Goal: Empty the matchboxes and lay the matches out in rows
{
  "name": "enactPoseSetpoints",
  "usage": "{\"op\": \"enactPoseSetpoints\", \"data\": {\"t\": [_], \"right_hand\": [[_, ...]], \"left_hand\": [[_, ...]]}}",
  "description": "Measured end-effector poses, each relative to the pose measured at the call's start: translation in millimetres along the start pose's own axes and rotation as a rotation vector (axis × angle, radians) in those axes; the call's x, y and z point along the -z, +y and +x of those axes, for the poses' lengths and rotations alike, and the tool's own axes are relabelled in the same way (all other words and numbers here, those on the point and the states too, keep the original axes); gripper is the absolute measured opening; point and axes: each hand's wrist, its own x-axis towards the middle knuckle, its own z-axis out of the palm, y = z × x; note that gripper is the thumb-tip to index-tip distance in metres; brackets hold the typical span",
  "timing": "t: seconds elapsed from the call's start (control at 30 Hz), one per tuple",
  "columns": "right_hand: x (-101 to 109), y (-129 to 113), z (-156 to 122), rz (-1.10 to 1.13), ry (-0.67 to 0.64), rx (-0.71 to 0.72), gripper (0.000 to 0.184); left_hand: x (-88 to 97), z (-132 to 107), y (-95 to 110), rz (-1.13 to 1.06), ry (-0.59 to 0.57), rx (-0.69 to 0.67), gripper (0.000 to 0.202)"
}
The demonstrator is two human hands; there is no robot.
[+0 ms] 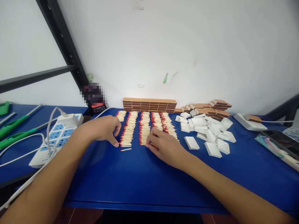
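Red-tipped matches (144, 127) lie in several neat rows on the blue table (140, 177). My left hand (104, 129) rests with curled fingers at the near left end of a row, its fingertips touching the matches. One loose match (126, 149) lies just in front of it. My right hand (163, 144) lies over the near end of the middle rows, fingers bent and pressed onto the matches. What the fingers pinch, if anything, is hidden.
Stacked brown matchbox sleeves (149, 105) line the wall, with more (207, 109) piled to the right. White inner trays (207, 130) are heaped right of the matches. A white power strip (57, 133) with cables sits left, green-handled tools (14, 126) far left, a phone (281, 141) far right.
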Motion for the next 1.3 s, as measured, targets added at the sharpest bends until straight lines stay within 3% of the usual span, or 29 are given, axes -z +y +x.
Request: {"op": "enactPoseSetpoints", "data": {"t": [0.1,0.57,0.8,1.3], "right_hand": [[-2,0,-1,-0.002,0.02,0.003,0.008],[-3,-1,-1,-0.018,0.017,0.009,0.01],[-4,-2,-1,-0.02,0.015,0.01,0.009],[-4,-5,-1,0.006,0.011,0.005,0.009]], "left_hand": [[1.6,0,-5,-0.002,-0.027,0.055,0.03],[-0.9,5,-7,-0.011,-0.045,0.074,0.028],[-5.1,10,-8,-0.015,-0.018,0.019,0.03],[0.1,4,-4,0.002,-0.049,0.046,0.03]]}}
